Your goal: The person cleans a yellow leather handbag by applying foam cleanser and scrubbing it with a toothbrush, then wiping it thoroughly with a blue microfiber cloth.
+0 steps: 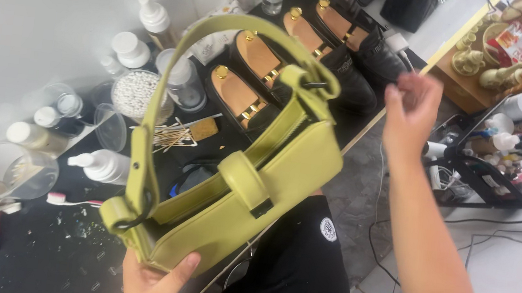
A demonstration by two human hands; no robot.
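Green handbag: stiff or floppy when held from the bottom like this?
Probably fairly stiff: the green handbag keeps its boxy shape though only the left hand grips its lower end. The strap arches unsupported, so likely firm leather. The smooth surface may be slippery.

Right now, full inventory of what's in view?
handbag: 1, olive green, strap up, centre, over the black worktop
shoes with wooden shoe trees: 4, black, top centre
pump bottles: several, white, left
cotton swab jar: 1, clear, left
toothbrush: 1, pink and white, lower left
bottle rack: 1, black, right
left hand: grips the handbag's bottom corner
right hand: raised, empty, fingers loose
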